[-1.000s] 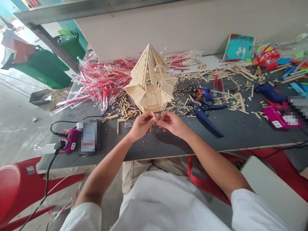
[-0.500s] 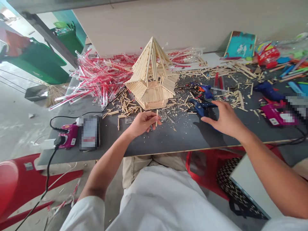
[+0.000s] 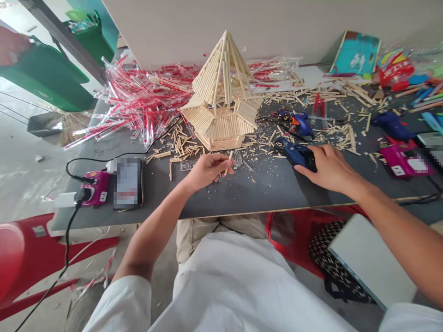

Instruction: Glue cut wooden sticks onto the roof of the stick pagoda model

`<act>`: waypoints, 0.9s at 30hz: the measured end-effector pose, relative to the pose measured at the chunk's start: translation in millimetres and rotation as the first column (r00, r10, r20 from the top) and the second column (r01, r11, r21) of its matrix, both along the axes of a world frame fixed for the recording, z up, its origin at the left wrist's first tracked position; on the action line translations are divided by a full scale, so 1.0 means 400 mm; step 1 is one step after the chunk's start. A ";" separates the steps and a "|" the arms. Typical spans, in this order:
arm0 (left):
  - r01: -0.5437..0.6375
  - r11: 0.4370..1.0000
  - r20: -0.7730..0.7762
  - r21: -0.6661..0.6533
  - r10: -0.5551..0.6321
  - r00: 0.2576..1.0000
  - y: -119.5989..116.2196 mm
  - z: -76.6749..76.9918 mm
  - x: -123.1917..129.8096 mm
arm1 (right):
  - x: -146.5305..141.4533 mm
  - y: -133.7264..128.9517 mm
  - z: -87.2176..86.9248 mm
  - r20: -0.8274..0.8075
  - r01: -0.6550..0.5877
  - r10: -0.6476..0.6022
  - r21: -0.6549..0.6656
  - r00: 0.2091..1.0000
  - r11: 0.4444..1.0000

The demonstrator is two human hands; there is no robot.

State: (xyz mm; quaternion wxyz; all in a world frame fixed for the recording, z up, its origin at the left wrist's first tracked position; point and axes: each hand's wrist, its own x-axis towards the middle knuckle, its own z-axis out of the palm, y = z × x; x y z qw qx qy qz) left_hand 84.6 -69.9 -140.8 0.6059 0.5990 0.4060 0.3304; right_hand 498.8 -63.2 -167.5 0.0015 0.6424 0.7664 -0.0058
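Observation:
A short wooden stick (image 3: 229, 163) is pinched between the thumb and fingers of my left hand (image 3: 208, 170), just above the table's front part. My right hand (image 3: 330, 168) lies around the handles of a blue hand cutter (image 3: 294, 151), thumb on the near side and fingers on the far side. The cutter rests on the table with its head pointing left. Beyond my left hand stands a pavilion-like model (image 3: 226, 124) of pale sticks, with a pointed upper roof and a wider lower roof. A dark blue glue gun (image 3: 302, 124) lies behind the cutter.
Stick offcuts (image 3: 182, 143) litter the dark table (image 3: 242, 198). Red-and-clear plastic wrappers (image 3: 138, 101) pile up at back left. A phone (image 3: 128, 184) and magenta power adapter (image 3: 97, 188) sit left; another magenta adapter (image 3: 404, 160) and glue gun (image 3: 392, 125) lie right.
My right hand has lowered and its fingers have come in around the cutter's handles. The stick in my left hand has tilted slightly. The camera view has shifted a little.

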 end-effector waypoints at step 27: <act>-0.017 0.974 -0.192 0.227 0.061 0.980 -0.002 0.001 0.015 | -0.335 -0.112 0.178 -0.600 -0.256 -0.114 -0.496 0.792 0.830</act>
